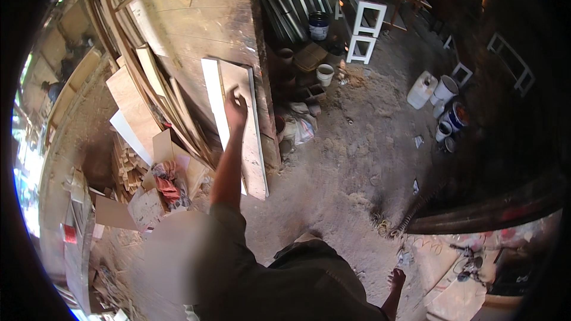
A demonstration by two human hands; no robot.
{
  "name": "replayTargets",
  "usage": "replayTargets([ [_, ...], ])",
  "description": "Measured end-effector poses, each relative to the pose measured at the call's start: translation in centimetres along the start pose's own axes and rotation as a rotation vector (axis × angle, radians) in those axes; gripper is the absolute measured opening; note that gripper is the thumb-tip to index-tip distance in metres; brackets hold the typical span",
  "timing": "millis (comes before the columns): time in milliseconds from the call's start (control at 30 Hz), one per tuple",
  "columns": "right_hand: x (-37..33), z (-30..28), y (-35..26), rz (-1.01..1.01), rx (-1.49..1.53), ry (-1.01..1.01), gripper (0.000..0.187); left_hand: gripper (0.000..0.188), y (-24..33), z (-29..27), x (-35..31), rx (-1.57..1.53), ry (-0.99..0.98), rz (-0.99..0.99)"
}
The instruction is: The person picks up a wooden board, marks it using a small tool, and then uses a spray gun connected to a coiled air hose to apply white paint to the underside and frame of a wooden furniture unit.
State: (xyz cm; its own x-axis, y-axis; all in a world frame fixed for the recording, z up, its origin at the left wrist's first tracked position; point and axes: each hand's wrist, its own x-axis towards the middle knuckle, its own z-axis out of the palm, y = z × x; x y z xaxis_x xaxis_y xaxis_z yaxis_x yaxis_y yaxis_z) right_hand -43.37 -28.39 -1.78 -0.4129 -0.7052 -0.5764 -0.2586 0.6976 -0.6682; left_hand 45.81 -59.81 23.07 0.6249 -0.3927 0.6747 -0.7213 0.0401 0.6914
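My left arm stretches forward, and my left hand [236,107] is over a stack of long pale boards [253,142]. Its fingers are loosely bent, with a gap beside the thumb and nothing visible between them. Whether the fingertips touch the wood, I cannot tell. Along the left of the stack runs a white-faced strip [213,92]. The stack lies at the right edge of a large wooden work surface [178,30]. At the lower right, my right hand [395,278] hangs low over the floor, fingers apart, holding nothing.
Long thin wood strips [128,47] lie along the left, near offcuts [128,166] and cardboard [116,213]. White buckets [445,88] and a jerrycan [422,90] stand on the right. A white bench frame [364,32] is farther back. A coiled hose [386,226] lies on the dusty floor.
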Motion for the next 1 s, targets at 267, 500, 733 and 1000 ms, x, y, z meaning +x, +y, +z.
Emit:
replayTargets([
  [267, 1.0, 9.4, -6.9, -0.302, -0.139, -0.245, 0.034, 0.047, -2.6, -2.3, 14.3, 0.422, -0.364, 0.234],
  [500, -6.5, 9.4, 1.5, -0.107, -0.412, -0.417, 0.026, 0.010, -5.0, -1.9, 16.5, 0.486, -0.524, 0.312],
  [733, -5.3, 3.4, 9.4, -0.225, -0.706, -0.329, 0.028, 0.029, -8.1, -3.5, 18.1, 0.210, -0.887, 0.014],
  [1000, -0.1, 5.6, 2.3, -0.116, -0.154, -0.240, 0.031, 0.014, -6.5, -4.9, 18.2, -0.052, -0.953, -0.072],
])
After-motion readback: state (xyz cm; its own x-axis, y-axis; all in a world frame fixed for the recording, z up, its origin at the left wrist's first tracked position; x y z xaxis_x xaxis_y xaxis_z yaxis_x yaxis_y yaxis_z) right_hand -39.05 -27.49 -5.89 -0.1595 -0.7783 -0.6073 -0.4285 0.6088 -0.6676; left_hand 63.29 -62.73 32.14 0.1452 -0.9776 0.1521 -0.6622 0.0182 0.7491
